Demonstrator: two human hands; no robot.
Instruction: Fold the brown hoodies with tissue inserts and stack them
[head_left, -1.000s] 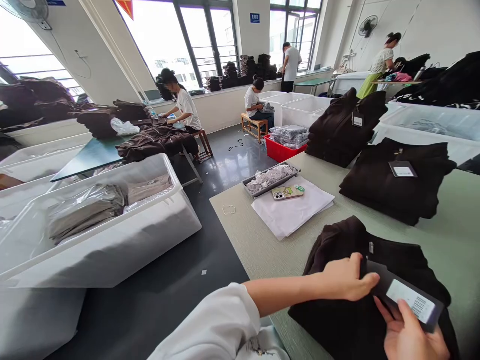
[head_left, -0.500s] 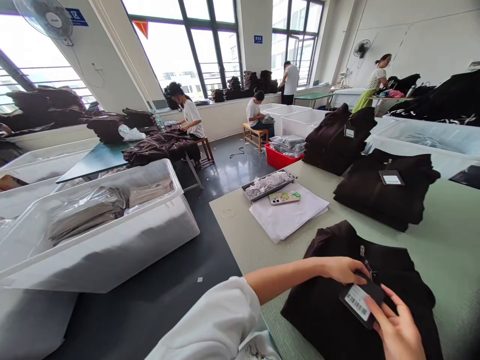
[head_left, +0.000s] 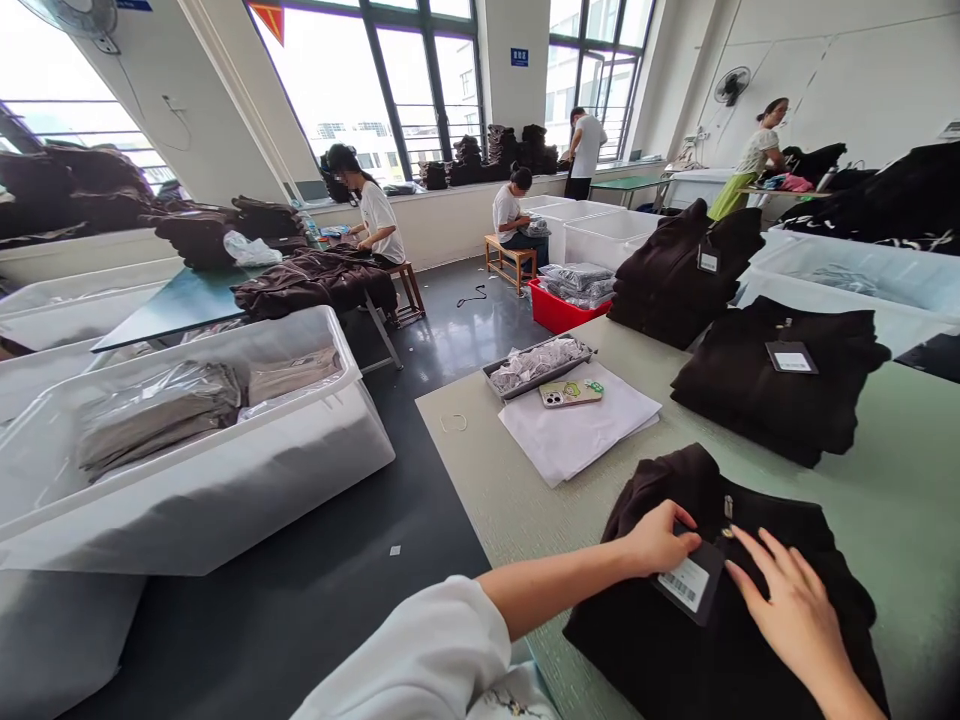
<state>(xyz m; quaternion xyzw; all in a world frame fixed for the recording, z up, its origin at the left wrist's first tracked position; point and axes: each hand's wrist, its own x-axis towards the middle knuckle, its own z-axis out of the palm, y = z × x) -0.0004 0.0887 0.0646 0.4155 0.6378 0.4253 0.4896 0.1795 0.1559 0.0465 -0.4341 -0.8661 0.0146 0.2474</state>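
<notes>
A folded dark brown garment [head_left: 637,640] lies on the table before me, with a metal zipper pull [head_left: 728,507] at its collar. My left hand [head_left: 662,540] pinches the upper left corner of a black hang tag [head_left: 705,600], which carries a white barcode label. To the right of the tag, my right hand [head_left: 791,600] rests on the garment with its fingers spread. Its index fingertip is by the top of the tag, close to the zipper pull. Behind lies another folded dark garment [head_left: 780,400] with its own tag.
A stack of dark garments [head_left: 675,290] stands farther back. A phone [head_left: 571,393] lies on white paper [head_left: 555,450] beside a grey tray [head_left: 536,370]. Left of the table is a white bin [head_left: 315,430] with bagged clothes. Several people sit or stand in the background.
My right hand has let go of the tag and opened out to its right. My left hand has shifted left with the tag's corner, and the tag lies farther left.
</notes>
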